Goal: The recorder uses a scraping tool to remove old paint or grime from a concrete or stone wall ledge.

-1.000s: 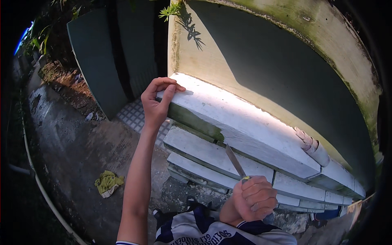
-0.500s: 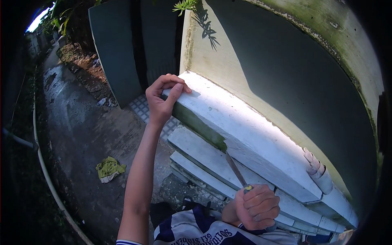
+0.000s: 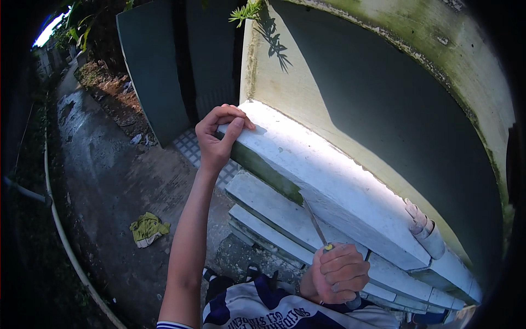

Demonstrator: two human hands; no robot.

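Observation:
My right hand (image 3: 341, 273) is closed round the dark handle of a hand tool with a narrow metal blade (image 3: 314, 222). A yellow mark shows at the handle's end, beside my thumb. The blade's tip meets the side face of a long white-topped ledge (image 3: 323, 164), where green covering gives way to bare white. My left hand (image 3: 219, 134) is closed over the ledge's far corner, fingers bent and fingertips on the top surface. Green covering (image 3: 268, 171) remains on the side face between my left hand and the blade's tip.
Pale steps (image 3: 263, 200) lie below the ledge. A broken pipe stub (image 3: 427, 236) juts up at the ledge's right part. Behind rises a partly shaded wall (image 3: 383, 104). On the concrete path lies a yellow-green cloth (image 3: 149, 229); a dark gate panel (image 3: 150, 71) stands at the far left.
My right hand and the tool have shifted slightly left and up along the ledge's side. My left hand stays at the corner. The view has moved a little.

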